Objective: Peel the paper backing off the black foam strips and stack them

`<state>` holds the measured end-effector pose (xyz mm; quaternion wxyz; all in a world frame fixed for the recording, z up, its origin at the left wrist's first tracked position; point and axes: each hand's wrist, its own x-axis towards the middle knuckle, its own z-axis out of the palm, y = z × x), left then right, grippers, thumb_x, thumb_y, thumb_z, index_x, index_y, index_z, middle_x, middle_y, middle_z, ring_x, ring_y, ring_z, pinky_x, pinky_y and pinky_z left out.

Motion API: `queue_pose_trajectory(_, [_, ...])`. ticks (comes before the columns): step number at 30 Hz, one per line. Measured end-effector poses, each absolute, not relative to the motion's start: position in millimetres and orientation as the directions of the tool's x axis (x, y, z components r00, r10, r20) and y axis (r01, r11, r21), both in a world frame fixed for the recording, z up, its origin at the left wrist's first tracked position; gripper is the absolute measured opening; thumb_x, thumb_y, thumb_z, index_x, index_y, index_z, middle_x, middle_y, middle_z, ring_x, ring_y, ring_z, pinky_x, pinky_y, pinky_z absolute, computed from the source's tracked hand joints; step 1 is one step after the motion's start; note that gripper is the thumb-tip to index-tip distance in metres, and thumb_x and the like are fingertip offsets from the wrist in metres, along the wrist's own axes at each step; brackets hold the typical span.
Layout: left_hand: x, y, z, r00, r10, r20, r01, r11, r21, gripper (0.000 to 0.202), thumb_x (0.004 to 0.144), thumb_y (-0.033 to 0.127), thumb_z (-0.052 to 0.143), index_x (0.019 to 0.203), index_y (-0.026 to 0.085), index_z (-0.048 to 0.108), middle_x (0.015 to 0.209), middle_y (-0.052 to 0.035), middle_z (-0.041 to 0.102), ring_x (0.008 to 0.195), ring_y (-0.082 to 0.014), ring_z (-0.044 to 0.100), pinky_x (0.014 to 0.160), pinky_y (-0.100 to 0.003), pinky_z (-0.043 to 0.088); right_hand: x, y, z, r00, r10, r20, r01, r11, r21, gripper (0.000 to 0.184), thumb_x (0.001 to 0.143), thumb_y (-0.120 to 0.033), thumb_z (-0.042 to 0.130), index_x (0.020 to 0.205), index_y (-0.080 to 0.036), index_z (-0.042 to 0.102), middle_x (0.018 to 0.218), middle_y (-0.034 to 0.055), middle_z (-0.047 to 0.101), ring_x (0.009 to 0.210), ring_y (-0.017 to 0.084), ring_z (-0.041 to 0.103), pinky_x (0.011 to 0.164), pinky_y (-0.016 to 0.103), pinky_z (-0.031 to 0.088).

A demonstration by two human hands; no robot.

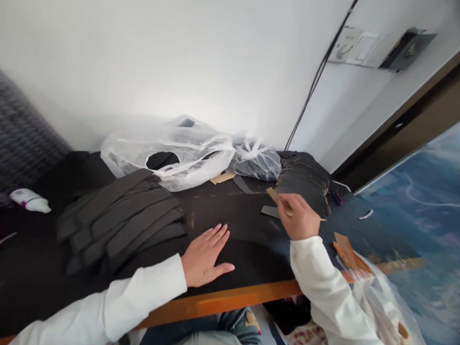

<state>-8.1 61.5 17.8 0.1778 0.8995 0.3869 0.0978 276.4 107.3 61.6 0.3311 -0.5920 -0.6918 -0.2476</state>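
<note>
My left hand lies flat, palm down, on the black tabletop, fingers stretched and thumb apart. Closed in a pinch, my right hand grips a small tan strip, whose end pokes out beyond the fingers. Just left of that hand a grey strip rests on the table. Left of my left hand is a spread pile of black strips. Behind my right hand stands a row of stacked black pieces with frayed edges.
White plastic bags with dark contents lie against the wall. A white bottle is at the left, near a grey mesh panel. Brown scraps and a clear bag hang by the right edge. A wooden strip edges the table.
</note>
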Motion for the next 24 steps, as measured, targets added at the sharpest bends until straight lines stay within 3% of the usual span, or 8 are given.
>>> queue_pose_trajectory(3, [-6, 47, 43, 0.517, 0.847, 0.125, 0.524, -0.429, 0.736, 0.062, 0.093, 0.065, 0.043, 0.125, 0.014, 0.06, 0.141, -0.0184, 0.055, 0.134, -0.0321, 0.048, 0.113, -0.05, 0.034, 244, 85, 75, -0.237, 0.6, 0.764, 0.912, 0.408, -0.037, 0.021, 0.093, -0.022, 0.058, 0.103, -0.027, 0.075, 0.096, 0.0003, 0.076, 0.084, 0.013, 0.07, 0.073, 0.021, 0.05])
queue_pose_trajectory(6, [-6, 49, 74, 0.351, 0.933, 0.081, 0.198, -0.159, 0.967, 0.056, 0.097, 0.065, 0.032, 0.096, 0.018, 0.062, 0.096, -0.0096, 0.064, 0.092, -0.0228, 0.062, 0.084, -0.038, 0.051, 215, 64, 83, -0.338, 0.483, 0.807, 0.831, 0.557, 0.014, 0.026, 0.09, -0.017, 0.063, 0.106, -0.032, 0.076, 0.094, -0.0005, 0.076, 0.086, 0.016, 0.07, 0.084, 0.028, 0.052])
queue_pose_trajectory(8, [-7, 51, 88, 0.327, 0.944, 0.042, 0.024, -0.053, 0.998, 0.05, 0.097, 0.062, 0.035, 0.084, 0.018, 0.056, 0.078, -0.0031, 0.056, 0.072, -0.0162, 0.056, 0.066, -0.029, 0.047, 203, 57, 85, -0.355, 0.423, 0.834, 0.792, 0.61, 0.028, 0.03, 0.088, -0.015, 0.065, 0.108, -0.034, 0.075, 0.094, -0.0014, 0.076, 0.088, 0.017, 0.07, 0.092, 0.031, 0.051])
queue_pose_trajectory(12, [-10, 52, 88, 0.305, 0.952, 0.034, -0.105, -0.002, 0.995, 0.039, 0.093, 0.055, 0.05, 0.076, 0.02, 0.045, 0.068, 0.0031, 0.045, 0.061, -0.0111, 0.044, 0.059, -0.025, 0.037, 189, 55, 80, -0.373, 0.434, 0.82, 0.758, 0.652, 0.0, 0.035, 0.088, -0.013, 0.063, 0.114, -0.036, 0.072, 0.099, -0.0018, 0.076, 0.092, 0.018, 0.068, 0.094, 0.033, 0.049])
queue_pose_trajectory(16, [-13, 51, 70, 0.27, 0.961, 0.061, -0.082, -0.04, 0.996, 0.037, 0.096, 0.055, 0.047, 0.079, 0.021, 0.043, 0.065, 0.0052, 0.039, 0.06, -0.012, 0.038, 0.059, -0.026, 0.033, 174, 54, 74, -0.393, 0.536, 0.747, 0.772, 0.634, -0.049, 0.031, 0.089, -0.036, 0.064, 0.116, -0.022, 0.067, 0.105, 0.0092, 0.071, 0.099, 0.025, 0.062, 0.091, 0.042, 0.047])
queue_pose_trajectory(19, [-13, 50, 63, 0.262, 0.959, 0.105, -0.061, -0.092, 0.994, 0.038, 0.096, 0.055, 0.047, 0.08, 0.021, 0.046, 0.068, 0.0049, 0.038, 0.063, -0.0129, 0.036, 0.062, -0.027, 0.032, 157, 50, 74, -0.388, 0.629, 0.674, 0.728, 0.657, -0.194, 0.037, 0.091, -0.054, 0.053, 0.091, -0.018, 0.061, 0.084, 0.0092, 0.063, 0.081, 0.024, 0.055, 0.075, 0.04, 0.043])
queue_pose_trajectory(21, [-12, 48, 62, 0.266, 0.954, 0.141, -0.064, -0.129, 0.99, 0.04, 0.095, 0.058, 0.048, 0.079, 0.021, 0.047, 0.071, 0.0039, 0.039, 0.067, -0.0136, 0.036, 0.066, -0.028, 0.033, 146, 48, 75, -0.384, 0.691, 0.612, 0.687, 0.657, -0.311, 0.035, 0.093, -0.052, 0.049, 0.077, -0.021, 0.052, 0.072, 0.0034, 0.054, 0.069, 0.019, 0.048, 0.067, 0.035, 0.037])
queue_pose_trajectory(24, [-12, 45, 65, 0.273, 0.949, 0.161, -0.081, -0.144, 0.986, 0.042, 0.094, 0.059, 0.049, 0.078, 0.021, 0.046, 0.073, 0.0031, 0.04, 0.069, -0.0143, 0.039, 0.068, -0.028, 0.036, 137, 47, 75, -0.309, 0.788, 0.532, 0.564, 0.603, -0.564, 0.031, 0.094, -0.041, 0.051, 0.07, -0.022, 0.047, 0.067, -0.0007, 0.049, 0.064, 0.015, 0.044, 0.064, 0.031, 0.034])
